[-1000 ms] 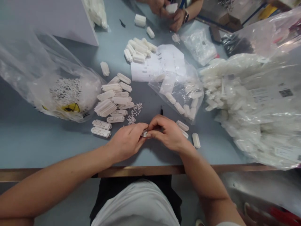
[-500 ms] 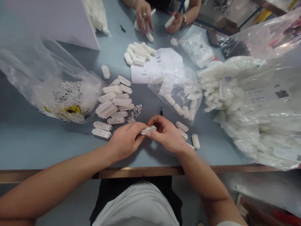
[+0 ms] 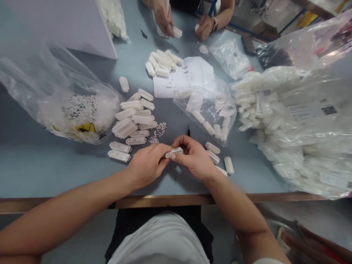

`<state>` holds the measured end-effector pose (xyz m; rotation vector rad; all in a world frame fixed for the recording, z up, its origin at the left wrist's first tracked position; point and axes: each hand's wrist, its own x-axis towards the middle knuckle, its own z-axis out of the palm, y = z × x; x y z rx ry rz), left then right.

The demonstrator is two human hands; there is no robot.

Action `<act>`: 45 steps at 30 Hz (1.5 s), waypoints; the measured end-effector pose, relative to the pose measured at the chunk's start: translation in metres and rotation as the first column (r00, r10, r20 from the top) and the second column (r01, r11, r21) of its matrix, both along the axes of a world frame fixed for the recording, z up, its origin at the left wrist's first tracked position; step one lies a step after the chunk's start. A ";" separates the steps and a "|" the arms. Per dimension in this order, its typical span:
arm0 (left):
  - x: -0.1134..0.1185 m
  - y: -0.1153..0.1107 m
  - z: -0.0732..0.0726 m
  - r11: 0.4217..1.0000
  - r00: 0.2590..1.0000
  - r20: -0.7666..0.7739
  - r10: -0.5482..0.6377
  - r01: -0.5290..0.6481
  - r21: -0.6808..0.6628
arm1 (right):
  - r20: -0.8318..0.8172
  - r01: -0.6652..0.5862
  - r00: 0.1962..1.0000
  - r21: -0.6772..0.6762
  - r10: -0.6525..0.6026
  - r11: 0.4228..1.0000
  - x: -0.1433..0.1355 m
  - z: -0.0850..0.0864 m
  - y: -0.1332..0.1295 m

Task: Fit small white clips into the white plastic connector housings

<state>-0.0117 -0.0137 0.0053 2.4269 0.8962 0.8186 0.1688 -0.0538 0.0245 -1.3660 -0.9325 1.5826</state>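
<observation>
Hands [image 3: 148,165] unmoved — white connector [image 3: 174,151] half-hidden, pinched

Both hands, left hand [image 3: 147,165] and right hand [image 3: 194,157], pinch one small white ribbed plastic connector housing [image 3: 174,151] above the grey-blue tabletop [image 3: 41,165], beside a pile of similar white housings [image 3: 132,119].

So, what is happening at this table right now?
A seated person holds one white plastic connector housing between the left hand and right hand, above the blue table. A pile of similar housings lies to the left, with bags of parts on the right. Across the table, another person's hands handle the same parts.
</observation>
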 end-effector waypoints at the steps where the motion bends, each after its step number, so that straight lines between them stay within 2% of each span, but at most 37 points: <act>1: 0.000 0.000 0.000 1.000 1.000 0.002 -0.003 0.003 0.003 | -0.004 -0.004 1.000 0.003 0.004 1.000 0.000 0.000 0.000; 8: 0.000 -0.003 -0.003 1.000 1.000 -0.004 -0.009 0.009 0.022 | -0.044 -0.006 0.999 0.014 0.007 1.000 0.000 -0.002 0.001; 14: -0.001 -0.003 -0.003 0.999 1.000 -0.015 -0.022 0.022 0.028 | 0.050 -0.007 0.999 0.057 0.004 0.998 -0.002 0.000 0.001; 18: -0.004 -0.008 -0.003 0.995 0.999 -0.002 -0.047 0.047 0.089 | 0.186 -0.143 0.977 0.183 0.109 0.973 0.009 0.011 0.002; 19: -0.005 -0.009 -0.002 0.992 0.997 -0.011 -0.070 0.071 0.103 | 0.222 -0.155 0.970 0.224 0.104 0.962 0.013 0.013 0.003; 21: -0.005 -0.012 0.000 0.977 0.986 -0.034 -0.163 0.166 0.131 | 0.315 -0.111 0.949 0.302 0.011 0.947 0.018 0.014 0.008; 23: -0.005 -0.013 0.001 0.943 0.957 -0.051 -0.286 0.291 0.165 | 0.468 -0.118 0.881 0.351 -0.065 0.929 0.017 0.010 0.014; 26: -0.004 -0.012 0.002 0.887 0.909 -0.076 -0.409 0.416 0.199 | 0.708 -0.292 0.705 0.342 -0.041 0.893 0.008 -0.001 0.026; 30: -0.005 -0.011 -0.002 0.880 0.900 -0.087 -0.427 0.436 0.188 | 0.880 -0.475 0.475 0.240 0.017 0.847 -0.007 -0.012 0.041; 37: -0.005 -0.011 -0.008 0.885 0.898 -0.112 -0.427 0.440 0.154 | 0.984 -0.589 0.180 0.103 0.006 0.801 -0.018 -0.016 0.058; 39: -0.006 -0.010 -0.008 0.886 0.899 -0.111 -0.424 0.437 0.157 | 0.990 -0.599 0.142 0.079 0.008 0.797 -0.022 -0.016 0.060; 41: -0.006 -0.010 -0.008 0.888 0.900 -0.109 -0.422 0.434 0.153 | 0.991 -0.592 0.135 0.068 0.015 0.803 -0.025 -0.014 0.061; 43: -0.007 -0.010 -0.009 0.892 0.903 -0.110 -0.415 0.428 0.144 | 0.985 -0.568 0.170 0.077 0.025 0.819 -0.026 -0.012 0.060; 45: -0.007 -0.009 -0.008 0.900 0.906 -0.110 -0.408 0.419 0.118 | 0.969 -0.524 0.248 0.119 0.017 0.843 -0.021 -0.010 0.057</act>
